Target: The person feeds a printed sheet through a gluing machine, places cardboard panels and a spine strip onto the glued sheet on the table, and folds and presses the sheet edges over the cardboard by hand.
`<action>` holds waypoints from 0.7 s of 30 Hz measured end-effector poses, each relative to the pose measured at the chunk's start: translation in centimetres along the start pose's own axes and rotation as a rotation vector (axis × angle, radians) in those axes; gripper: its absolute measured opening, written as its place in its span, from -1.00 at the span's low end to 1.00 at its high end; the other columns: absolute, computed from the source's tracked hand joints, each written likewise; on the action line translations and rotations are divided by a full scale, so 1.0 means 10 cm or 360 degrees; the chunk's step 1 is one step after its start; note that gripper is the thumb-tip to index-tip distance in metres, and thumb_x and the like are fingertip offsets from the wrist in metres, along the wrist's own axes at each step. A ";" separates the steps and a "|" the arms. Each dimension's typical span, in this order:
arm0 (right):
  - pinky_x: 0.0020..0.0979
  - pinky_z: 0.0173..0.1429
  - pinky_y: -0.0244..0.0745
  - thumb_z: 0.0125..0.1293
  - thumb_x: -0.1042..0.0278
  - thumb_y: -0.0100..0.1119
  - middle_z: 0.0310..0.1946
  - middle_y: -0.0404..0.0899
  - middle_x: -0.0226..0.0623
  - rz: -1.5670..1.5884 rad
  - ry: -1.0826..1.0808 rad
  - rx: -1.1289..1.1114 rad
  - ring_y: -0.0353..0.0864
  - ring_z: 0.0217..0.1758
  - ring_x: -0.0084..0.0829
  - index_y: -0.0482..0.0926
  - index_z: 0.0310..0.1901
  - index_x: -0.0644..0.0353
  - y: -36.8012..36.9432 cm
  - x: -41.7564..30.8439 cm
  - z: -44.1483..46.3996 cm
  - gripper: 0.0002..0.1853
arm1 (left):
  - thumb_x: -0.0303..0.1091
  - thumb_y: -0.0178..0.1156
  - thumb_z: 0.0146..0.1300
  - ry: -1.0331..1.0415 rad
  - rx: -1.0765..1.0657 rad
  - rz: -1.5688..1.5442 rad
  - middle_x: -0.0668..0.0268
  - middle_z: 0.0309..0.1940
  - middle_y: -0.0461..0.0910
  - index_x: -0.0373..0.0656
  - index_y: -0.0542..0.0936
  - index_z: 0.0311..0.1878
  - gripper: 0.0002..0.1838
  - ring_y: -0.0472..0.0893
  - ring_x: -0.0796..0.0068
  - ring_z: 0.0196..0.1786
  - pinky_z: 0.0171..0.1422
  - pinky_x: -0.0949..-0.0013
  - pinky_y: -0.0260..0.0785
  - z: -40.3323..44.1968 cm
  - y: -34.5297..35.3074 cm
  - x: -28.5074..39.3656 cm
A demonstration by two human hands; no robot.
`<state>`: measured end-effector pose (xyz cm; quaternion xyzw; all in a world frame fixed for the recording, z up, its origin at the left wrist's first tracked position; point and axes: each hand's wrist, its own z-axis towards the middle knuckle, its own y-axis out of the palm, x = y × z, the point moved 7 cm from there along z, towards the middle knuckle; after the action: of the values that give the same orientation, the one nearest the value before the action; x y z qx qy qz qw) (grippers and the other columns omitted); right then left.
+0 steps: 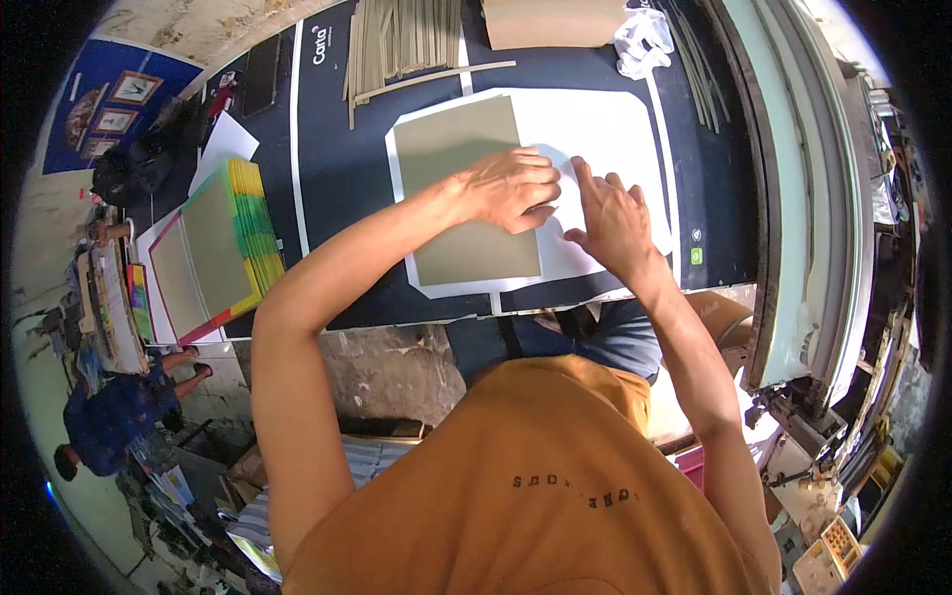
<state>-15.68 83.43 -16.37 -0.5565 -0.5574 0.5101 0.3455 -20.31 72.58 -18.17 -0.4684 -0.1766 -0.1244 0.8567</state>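
Note:
A grey-brown board lies on the left part of a large white sheet with cut corners. My left hand rests over the board's right edge, its fingers curled and its thumb near the fingertips. Whatever may be between those fingers is hidden. Just to the right, my right hand is on the bare white part of the sheet. Its index finger points forward, the thumb is out to the side, and nothing shows in it.
Bundled grey strips lie at the back, beside a cardboard block and a crumpled white cloth. Green-yellow covered boards are stacked at left. A long metal machine frame borders the right. Another person is at far left.

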 end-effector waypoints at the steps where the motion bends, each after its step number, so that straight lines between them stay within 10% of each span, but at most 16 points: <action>1: -0.03 0.11 0.45 0.00 0.23 0.60 -0.15 0.69 -0.16 -0.0006 0.0006 -0.0015 0.61 0.12 -0.13 0.20 0.40 0.27 -0.01 -0.03 0.00 -0.02 | -0.33 0.28 0.04 -0.0001 -0.0003 0.0004 0.29 -0.50 0.51 -0.16 0.58 -0.45 -0.88 0.55 0.28 -0.32 -0.21 0.20 0.39 0.00 -0.02 0.02; 21: -0.02 0.15 0.44 -0.06 0.23 0.64 -0.03 0.60 -0.02 0.0066 -0.0001 0.0253 0.57 0.16 -0.09 0.23 0.40 0.18 0.00 -0.03 -0.13 0.00 | -0.39 0.22 -0.04 -0.0413 -0.0373 0.0313 0.32 -0.72 0.41 -0.10 0.44 -0.49 -0.88 0.45 0.22 -0.64 -0.40 0.21 0.23 -0.63 -1.54 0.49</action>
<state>-14.38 83.43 -16.01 -0.5385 -0.5036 0.5601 0.3778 -20.47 58.81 -7.59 -0.5920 -0.2233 0.0016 0.7744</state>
